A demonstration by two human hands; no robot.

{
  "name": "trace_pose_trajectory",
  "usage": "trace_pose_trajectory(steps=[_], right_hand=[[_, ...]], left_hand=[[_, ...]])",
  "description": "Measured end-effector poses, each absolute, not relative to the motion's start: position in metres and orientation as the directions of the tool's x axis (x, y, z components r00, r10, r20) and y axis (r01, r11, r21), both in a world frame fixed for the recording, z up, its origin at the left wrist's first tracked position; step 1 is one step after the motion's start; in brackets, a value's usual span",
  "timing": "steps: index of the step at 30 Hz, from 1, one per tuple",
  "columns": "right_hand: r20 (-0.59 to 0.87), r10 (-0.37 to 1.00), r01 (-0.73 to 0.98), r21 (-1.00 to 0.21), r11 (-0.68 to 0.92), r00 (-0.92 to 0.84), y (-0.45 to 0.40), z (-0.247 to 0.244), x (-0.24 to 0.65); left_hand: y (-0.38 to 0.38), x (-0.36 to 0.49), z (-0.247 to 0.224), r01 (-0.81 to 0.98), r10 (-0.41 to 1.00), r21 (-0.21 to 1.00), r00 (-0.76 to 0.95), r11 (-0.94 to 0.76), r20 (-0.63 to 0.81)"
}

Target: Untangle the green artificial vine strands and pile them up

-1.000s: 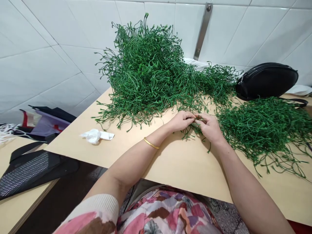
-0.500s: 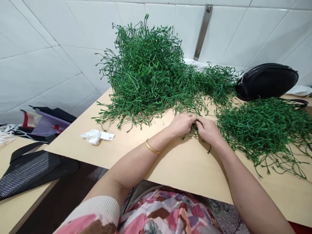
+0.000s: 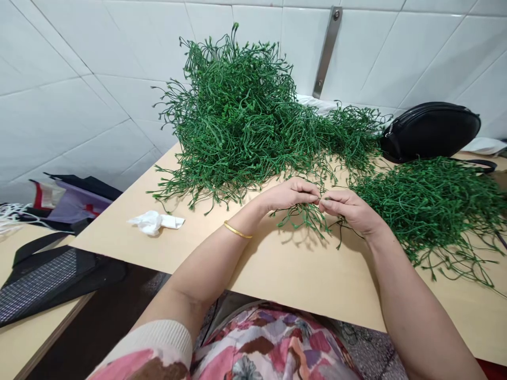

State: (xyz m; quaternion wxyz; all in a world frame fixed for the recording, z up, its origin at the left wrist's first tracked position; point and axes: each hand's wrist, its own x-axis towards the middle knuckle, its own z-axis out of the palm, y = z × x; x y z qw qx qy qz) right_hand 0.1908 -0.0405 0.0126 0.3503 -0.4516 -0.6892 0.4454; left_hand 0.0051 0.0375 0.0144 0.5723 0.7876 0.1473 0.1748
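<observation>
My left hand (image 3: 295,193) and my right hand (image 3: 350,210) meet fingertip to fingertip over the table, each closed in a pinch. Between them is a small bunch of green plastic plant stems (image 3: 304,219), its sprigs hanging below my left hand. The exact spot they grip is partly hidden by the fingers. Behind my hands rises a large heap of the same green stems (image 3: 237,121). Right of my right hand lies a second, lower pile (image 3: 435,206).
A crumpled white tissue (image 3: 152,222) lies on the pale wooden table (image 3: 190,248). At the back right sits a black bag (image 3: 435,129). White tiled wall with a metal bracket (image 3: 328,53) stands behind. On the left, a black mesh bag (image 3: 47,279) rests on another surface.
Both hands have lifted and turned, with fingers now more extended in a pinch. The small bunch of stems has come into view beneath my left hand.
</observation>
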Motion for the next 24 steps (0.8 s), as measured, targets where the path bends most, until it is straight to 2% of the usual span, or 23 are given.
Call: trace_pose_trajectory(steps=[3, 5, 7, 9, 10, 12, 14, 15, 17, 21, 23, 24], right_hand=[[0.193, 0.93, 0.019, -0.978, 0.209, -0.313, -0.047, 0.017, 0.185], [0.261, 0.933, -0.051, -0.965, 0.257, -0.247, -0.05, 0.021, 0.181], [0.286, 0.947, 0.093, -0.949, 0.301, -0.147, -0.054, 0.027, 0.178], [0.344, 0.939, 0.414, -0.856, 0.308, 0.012, -0.058, 0.037, 0.182], [0.395, 0.913, 0.591, -0.762, 0.265, 0.099, -0.06, 0.044, 0.188], [0.505, 0.824, 0.863, -0.504, 0.04, 0.257, -0.066, 0.057, 0.207], [0.55, 0.745, 0.925, -0.265, -0.274, 0.378, -0.072, 0.068, 0.236], [0.553, 0.735, 0.917, -0.17, -0.362, 0.393, -0.075, 0.072, 0.252], [0.556, 0.765, 0.929, -0.036, -0.368, 0.324, -0.079, 0.073, 0.281], [0.608, 0.726, 0.917, -0.009, -0.399, 0.322, -0.081, 0.064, 0.299], [0.566, 0.758, 0.934, -0.065, -0.352, 0.325, -0.077, 0.059, 0.281], [0.515, 0.804, 0.954, -0.127, -0.27, 0.296, -0.074, 0.057, 0.267]], left_hand=[[0.038, 0.0, 0.018, -0.088, 0.472, 0.995, 0.876, -0.045, 0.099], [0.039, 0.001, 0.014, -0.123, 0.524, 0.991, 0.848, 0.046, 0.081], [0.041, 0.004, 0.007, -0.131, 0.605, 0.988, 0.794, 0.081, 0.056], [0.045, 0.009, 0.001, -0.14, 0.706, 0.981, 0.708, 0.135, 0.004], [0.046, 0.011, -0.001, -0.148, 0.749, 0.974, 0.662, 0.173, -0.032], [0.048, 0.015, -0.002, -0.173, 0.807, 0.957, 0.584, 0.235, -0.092], [0.047, 0.017, -0.001, -0.202, 0.836, 0.947, 0.538, 0.248, -0.104], [0.046, 0.018, 0.001, -0.229, 0.848, 0.943, 0.522, 0.242, -0.09], [0.043, 0.019, 0.004, -0.285, 0.858, 0.932, 0.511, 0.223, -0.05], [0.039, 0.018, 0.009, -0.352, 0.878, 0.932, 0.468, 0.08, 0.102], [0.037, 0.017, 0.012, -0.345, 0.881, 0.935, 0.415, -0.08, 0.228], [0.036, 0.016, 0.014, -0.337, 0.872, 0.929, 0.397, -0.153, 0.287]])
